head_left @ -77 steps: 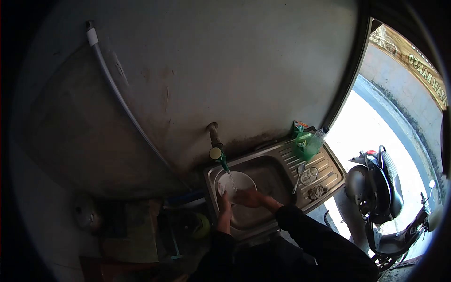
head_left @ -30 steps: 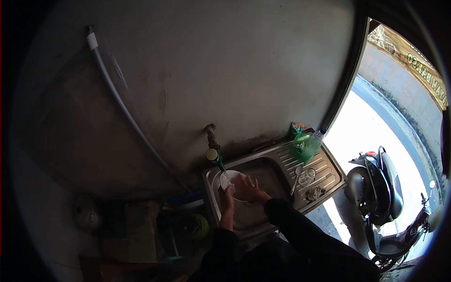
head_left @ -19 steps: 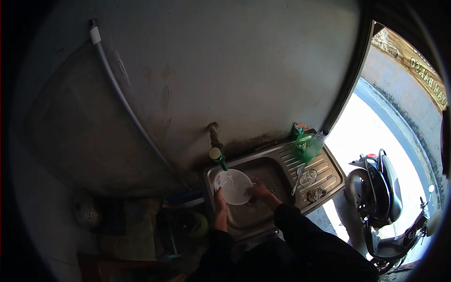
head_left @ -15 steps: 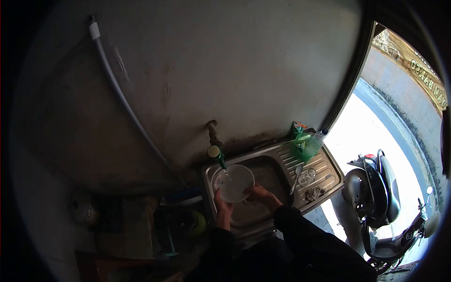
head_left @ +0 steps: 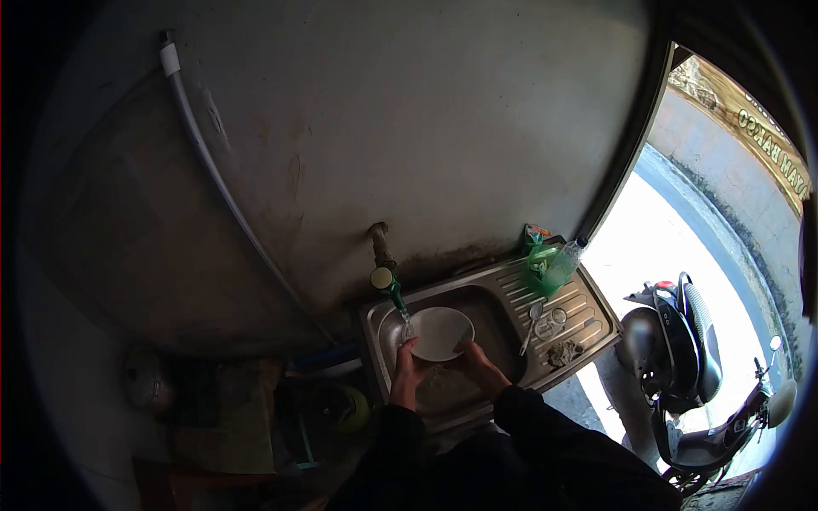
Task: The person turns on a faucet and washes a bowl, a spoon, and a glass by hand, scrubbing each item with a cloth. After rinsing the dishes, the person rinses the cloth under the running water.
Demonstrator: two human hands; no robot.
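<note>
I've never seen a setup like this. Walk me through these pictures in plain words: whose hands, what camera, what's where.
No machine here: these are a person's own bare hands. The one camera is worn on the person's head, so every picture looks forward and down.

The left hand and right hand hold a white bowl by its near edge, over the basin of a metal sink. Water runs from a green tap at the bowl's left side.

On the ribbed drainboard, to the right, lie a spoon, a clear round item and a crumpled lump, too small to identify. Behind them are something green and a clear bottle. A motorbike stands outside.
</note>
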